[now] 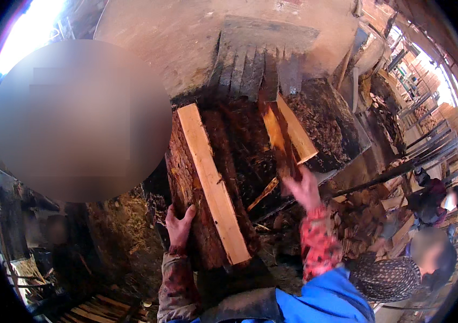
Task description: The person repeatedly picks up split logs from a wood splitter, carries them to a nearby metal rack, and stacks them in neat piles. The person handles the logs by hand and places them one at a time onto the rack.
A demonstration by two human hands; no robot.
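A long bark-covered slab [207, 156] with a pale sawn face lies lengthwise before me. My left hand [179, 226] grips its rough left edge near the close end, thumb on top of the bark. To the right, my right hand [305, 191] holds the near end of a dark brown wood slab [280, 137] with an orange patch. The fingers of that hand are slightly smeared and partly hidden. Beside this slab rests another pale sawn piece [300, 134]. A thin split stick [264, 194] lies just left of my right hand.
Behind the wood rises a large tan curved surface [186, 43] with hanging dark strips [250, 67]. A dark bar [396, 172] runs off to the right above scattered wood pieces [366, 215]. A person [390, 274] in dark speckled clothing is at lower right. A blurred patch hides the upper left.
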